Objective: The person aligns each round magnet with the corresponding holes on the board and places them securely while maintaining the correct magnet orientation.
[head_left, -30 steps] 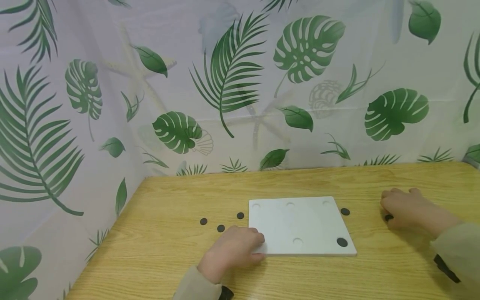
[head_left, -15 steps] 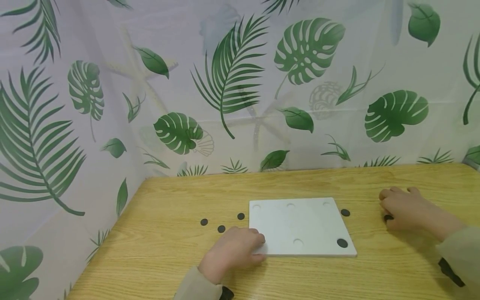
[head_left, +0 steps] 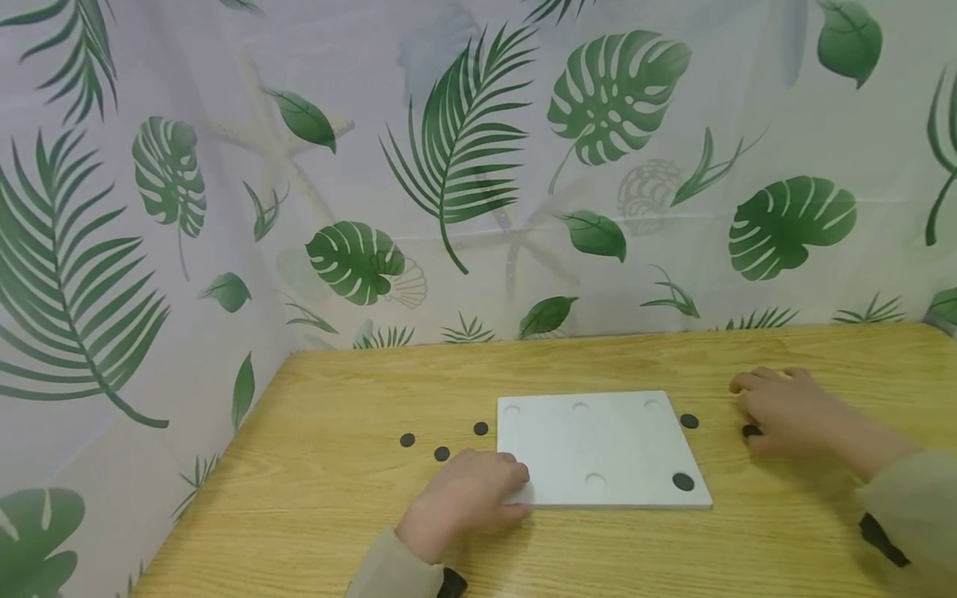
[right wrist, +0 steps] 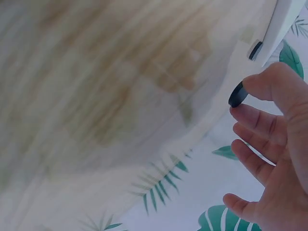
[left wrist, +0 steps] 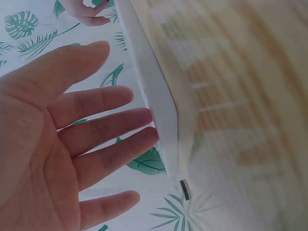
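A flat white board with shallow round recesses lies on the wooden table. One black disc sits at its front right corner. My left hand rests at the board's front left corner, covering it; in the left wrist view its fingers are loosely extended, fingertips right at the board's edge. To the right of the board, my right hand pinches another black disc between thumb and index finger, close over the table, the other fingers spread.
Several black discs lie on the table: one just off the board's right edge, and others to the left, such as a disc by the left edge and a disc farther out. A leaf-printed cloth hangs behind.
My right hand, pinching the black disc, has shifted a little left toward the board over the last half second. The left hand and the board have stayed in place.
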`<state>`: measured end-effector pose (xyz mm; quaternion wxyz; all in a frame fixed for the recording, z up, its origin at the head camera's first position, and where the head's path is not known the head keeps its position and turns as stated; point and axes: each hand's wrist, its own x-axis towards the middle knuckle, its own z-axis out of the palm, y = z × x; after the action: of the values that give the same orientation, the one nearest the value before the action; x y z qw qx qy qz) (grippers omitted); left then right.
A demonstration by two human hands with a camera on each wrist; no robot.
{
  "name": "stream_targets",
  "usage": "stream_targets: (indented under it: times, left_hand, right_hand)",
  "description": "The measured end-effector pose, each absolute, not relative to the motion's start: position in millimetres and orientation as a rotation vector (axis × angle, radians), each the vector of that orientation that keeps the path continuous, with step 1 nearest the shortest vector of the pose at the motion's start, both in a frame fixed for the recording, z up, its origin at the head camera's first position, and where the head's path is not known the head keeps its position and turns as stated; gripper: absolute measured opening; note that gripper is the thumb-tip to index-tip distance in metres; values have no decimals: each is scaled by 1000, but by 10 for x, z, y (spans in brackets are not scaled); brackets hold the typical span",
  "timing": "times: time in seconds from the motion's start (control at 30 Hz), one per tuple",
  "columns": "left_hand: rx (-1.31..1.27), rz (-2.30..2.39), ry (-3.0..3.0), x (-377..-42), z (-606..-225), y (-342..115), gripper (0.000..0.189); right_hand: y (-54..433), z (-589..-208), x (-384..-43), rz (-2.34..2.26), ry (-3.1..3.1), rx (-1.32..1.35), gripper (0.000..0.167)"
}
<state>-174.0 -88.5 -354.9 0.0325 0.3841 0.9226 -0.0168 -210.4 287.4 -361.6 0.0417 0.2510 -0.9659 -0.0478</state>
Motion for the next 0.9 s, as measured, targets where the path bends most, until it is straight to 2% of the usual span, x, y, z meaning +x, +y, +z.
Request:
stream_targets:
  times: [0.9]
  left_hand:
    - [1181,-69,2838,-1734,-3528,-884,19]
  right_hand:
    - [2314,-3525,-2289,-124,-2949,880,31]
